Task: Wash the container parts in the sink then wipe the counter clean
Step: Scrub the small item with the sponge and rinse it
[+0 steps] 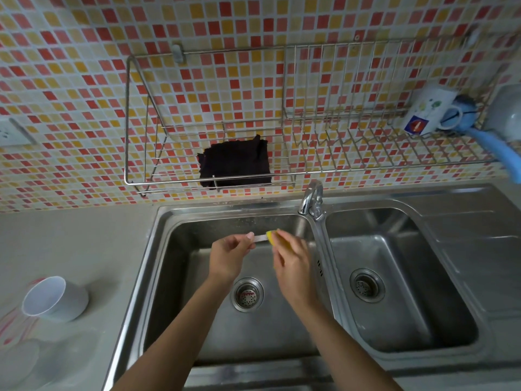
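Left hand: the left hand was closed in a pinch, with thumb and fingertips gripping one end of a thin pale strip and the other fingers curled under.
Right hand: the right hand was curled round a yellow sponge and pressed it against the strip's other end. Only a sliver of sponge showed past the fingers.
Strip: it bridged the small gap between the two hands, roughly level, held in the air over the left basin. I could not tell what kind of part it was.
Other parts: a white cup lay tipped on its side on the bench, well to the left of the left hand. Clear pieces lay nearer the person than the cup, too blurred to make out.
Below the hands: the drain strainer sat under them, slightly nearer the person.
Edges: the basin's back wall stood just ahead of the hands. The divider to the right basin ran close beside the right hand, with the faucet ahead and slightly right of it.
Open room: the widest stretch of basin floor lay left of the left hand and back toward the person.
Above: a wire rack hung on the tiled wall ahead of the hands. It held a black cloth straight ahead and a mug far to the right.
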A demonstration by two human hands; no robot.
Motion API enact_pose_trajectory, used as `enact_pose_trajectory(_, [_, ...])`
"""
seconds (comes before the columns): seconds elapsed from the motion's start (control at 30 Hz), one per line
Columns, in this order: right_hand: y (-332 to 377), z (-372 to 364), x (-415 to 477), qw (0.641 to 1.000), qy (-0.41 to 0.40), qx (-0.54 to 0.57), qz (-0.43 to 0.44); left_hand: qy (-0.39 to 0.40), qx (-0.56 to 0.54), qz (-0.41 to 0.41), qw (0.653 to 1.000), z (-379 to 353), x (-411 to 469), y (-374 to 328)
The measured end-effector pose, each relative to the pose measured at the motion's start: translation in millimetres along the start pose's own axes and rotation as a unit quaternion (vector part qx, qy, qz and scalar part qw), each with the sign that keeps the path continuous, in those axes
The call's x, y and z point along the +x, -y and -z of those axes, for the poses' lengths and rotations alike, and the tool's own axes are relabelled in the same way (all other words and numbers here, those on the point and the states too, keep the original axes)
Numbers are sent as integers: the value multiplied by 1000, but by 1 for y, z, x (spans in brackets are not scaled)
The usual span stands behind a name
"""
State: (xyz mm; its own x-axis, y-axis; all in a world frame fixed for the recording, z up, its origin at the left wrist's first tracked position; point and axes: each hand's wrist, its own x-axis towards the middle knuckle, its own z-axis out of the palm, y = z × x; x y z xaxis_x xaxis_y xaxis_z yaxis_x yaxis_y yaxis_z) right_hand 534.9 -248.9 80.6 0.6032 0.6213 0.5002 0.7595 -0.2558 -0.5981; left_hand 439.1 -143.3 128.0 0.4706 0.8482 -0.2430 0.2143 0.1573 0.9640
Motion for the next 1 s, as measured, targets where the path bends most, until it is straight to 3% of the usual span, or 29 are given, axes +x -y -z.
enact_pose_trajectory(0.07, [3,-1,-6,998,22,-12,50,16,34,-26,999,-3,0,3])
enact_pose_trajectory(0.2, [-13,-2,-4,997,-11,2,-73,26,129,-80,988,-12,3,8])
enact_pose_trajectory(0.33, [-3,-4,-7,1000,29,-1,8,18,207,-134,969,-13,9,12])
enact_pose_trajectory(0.4, [-10,-4,-5,999,39,0,-5,13,213,-133,968,-14,11,13])
enact_pose_trajectory(0.63, [-70,8,22,961,-2,29,-276,25,236,-149,960,-39,21,3])
enact_pose_trajectory(0.73, [-98,11,44,936,40,19,-348,54,240,-143,959,-53,26,-5])
enact_pose_trajectory(0.83, [-113,3,61,931,101,28,-350,87,211,-133,964,-67,30,-14])
enact_pose_trajectory(1.0, [-113,-6,67,944,139,6,-300,116,180,-144,966,-84,34,-19])
